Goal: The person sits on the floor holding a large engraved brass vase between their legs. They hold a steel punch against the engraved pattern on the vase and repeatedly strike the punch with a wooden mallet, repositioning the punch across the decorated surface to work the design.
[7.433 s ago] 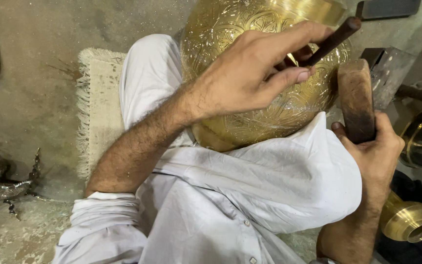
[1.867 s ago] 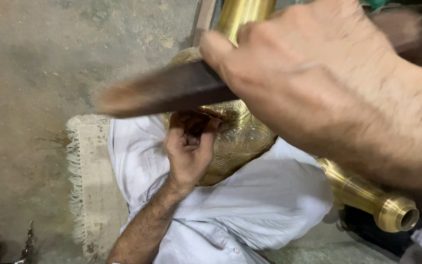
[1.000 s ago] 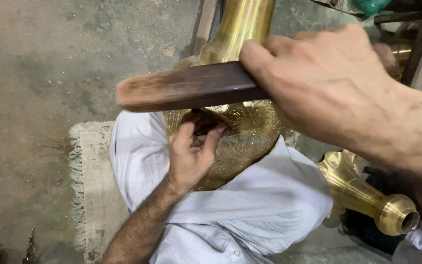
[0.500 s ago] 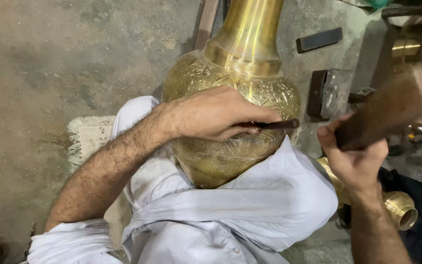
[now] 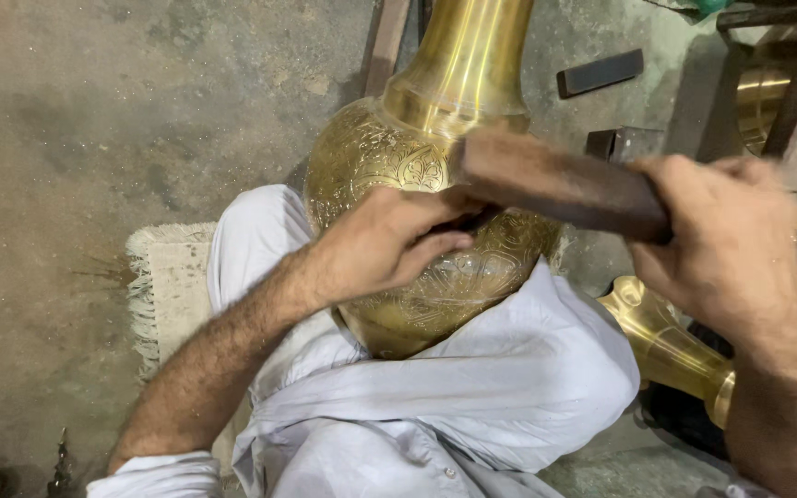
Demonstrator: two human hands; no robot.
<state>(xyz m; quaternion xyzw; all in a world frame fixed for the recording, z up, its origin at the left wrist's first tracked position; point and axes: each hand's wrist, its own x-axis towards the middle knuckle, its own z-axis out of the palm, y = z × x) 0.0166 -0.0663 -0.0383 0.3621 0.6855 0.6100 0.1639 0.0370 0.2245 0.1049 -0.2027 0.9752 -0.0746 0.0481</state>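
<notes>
Resting against the person's lap in white cloth, the large engraved brass vase (image 5: 417,184) stands on the grey concrete floor (image 5: 122,111), its smooth neck rising toward the floor's far edge. The left hand (image 5: 389,244) is curled against the vase's engraved belly, pinching a thin dark tool, mostly hidden. The right hand (image 5: 731,240) grips a dark wooden block (image 5: 555,184) held just above the left hand, with a smaller brass vessel (image 5: 666,346) lying beside the right knee.
</notes>
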